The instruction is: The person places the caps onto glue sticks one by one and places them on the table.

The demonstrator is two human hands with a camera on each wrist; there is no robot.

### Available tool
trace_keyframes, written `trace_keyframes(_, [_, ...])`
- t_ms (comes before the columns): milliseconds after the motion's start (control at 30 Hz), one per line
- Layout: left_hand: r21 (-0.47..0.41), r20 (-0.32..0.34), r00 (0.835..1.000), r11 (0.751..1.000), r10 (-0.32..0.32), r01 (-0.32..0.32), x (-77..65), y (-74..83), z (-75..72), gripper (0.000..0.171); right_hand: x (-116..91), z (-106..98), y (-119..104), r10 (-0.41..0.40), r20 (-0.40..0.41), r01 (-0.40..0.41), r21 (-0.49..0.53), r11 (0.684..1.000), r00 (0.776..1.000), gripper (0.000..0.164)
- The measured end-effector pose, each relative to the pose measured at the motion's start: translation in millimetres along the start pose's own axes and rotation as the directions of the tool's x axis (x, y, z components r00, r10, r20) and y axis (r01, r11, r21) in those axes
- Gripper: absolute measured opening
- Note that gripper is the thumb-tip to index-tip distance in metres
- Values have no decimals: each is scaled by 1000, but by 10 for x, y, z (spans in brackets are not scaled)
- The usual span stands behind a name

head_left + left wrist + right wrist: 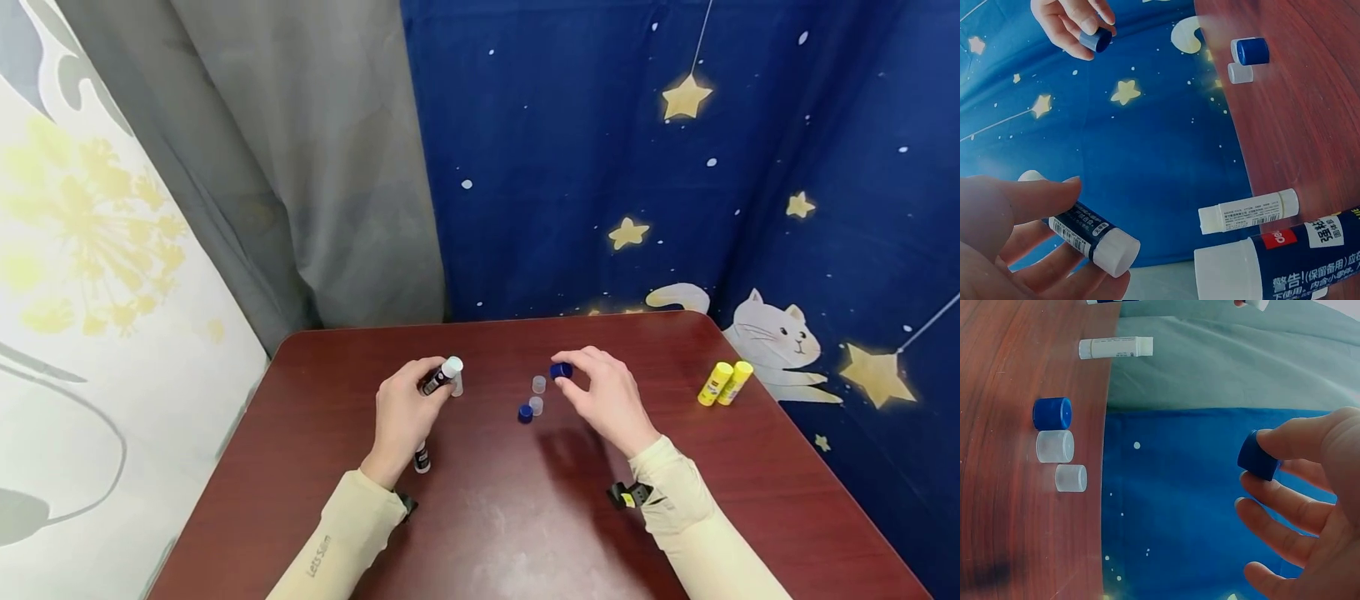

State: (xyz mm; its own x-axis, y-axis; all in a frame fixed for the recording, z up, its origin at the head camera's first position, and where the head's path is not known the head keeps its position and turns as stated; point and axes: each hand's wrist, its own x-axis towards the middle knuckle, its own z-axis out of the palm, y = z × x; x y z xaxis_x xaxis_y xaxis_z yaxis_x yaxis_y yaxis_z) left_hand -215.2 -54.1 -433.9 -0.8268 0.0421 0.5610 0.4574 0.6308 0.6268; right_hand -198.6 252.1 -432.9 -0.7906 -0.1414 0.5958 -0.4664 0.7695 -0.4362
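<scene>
My left hand [400,414] grips a dark-labelled glue stick [1079,230], its white end bare, above the table. Between thumb and fingertips, my right hand [613,402] pinches a blue cap [1258,456], held in the air apart from the glue stick. Another blue cap [525,414] stands on the table beside two translucent caps [538,384]. Behind the left hand stands a white glue stick [1250,211] without a cap. A second dark glue stick [1310,259] stands nearer the person, also uncapped in the left wrist view; in the head view the left hand partly hides it.
Two yellow glue sticks [715,384] stand together near the right edge of the reddish-brown table [480,525]. Grey [337,167] and blue star-patterned curtains [555,167] hang behind the table's far edge. A patterned white surface [112,333] borders the left side.
</scene>
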Motion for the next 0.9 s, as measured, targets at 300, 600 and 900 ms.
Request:
trace_keyframes(300, [29, -17, 1000, 1000, 1, -1, 65, -80, 15, 34, 51, 94, 64, 11, -23, -11, 12, 1000, 1000, 32])
trace_keyframes(600, [39, -16, 1000, 999, -5, 5, 131, -89, 20, 33, 258, 109, 18, -19, -18, 20, 49, 999, 1000, 31])
trace_keyframes(900, [33, -13, 1000, 999, 0, 0, 105, -60, 27, 34, 463, 183, -168, -38, 39, 33, 115, 993, 999, 32])
